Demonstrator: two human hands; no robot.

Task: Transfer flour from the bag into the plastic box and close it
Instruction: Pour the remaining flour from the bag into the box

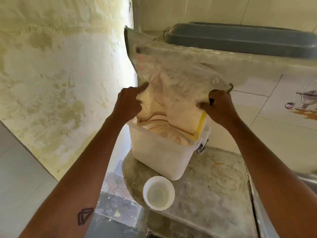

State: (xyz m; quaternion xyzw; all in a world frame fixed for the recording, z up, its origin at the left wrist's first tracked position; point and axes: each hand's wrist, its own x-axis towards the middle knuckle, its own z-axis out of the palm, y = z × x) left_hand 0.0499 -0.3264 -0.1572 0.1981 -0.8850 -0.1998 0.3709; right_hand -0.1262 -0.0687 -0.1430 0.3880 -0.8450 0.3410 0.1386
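Bag [171,78]: a clear plastic bag was held upended over the plastic box [159,152], its mouth down inside the box opening and its upper part crumpled and nearly empty.
Flour [168,134]: pale yellowish flour filled the lower bag and lay heaped in the box.
Left hand [127,104]: it gripped the bag's left side, forefinger stretched up along the plastic.
Right hand [218,104]: its fingers were curled round a gathered fold on the bag's right side.
Plastic box: translucent white, it stood open at the bench [214,177] corner, with a yellow seal on its right rim and a grey clasp [201,148] hanging below.
Writing: faint reddish print showed on the bag [142,61], too blurred to read.
Cup [158,193]: a small white fluted cup stood just in front of the box.
Tub [240,37]: a grey tub sat on the ledge behind.
Left forearm: it bore a line-drawn geometric tattoo [84,216].
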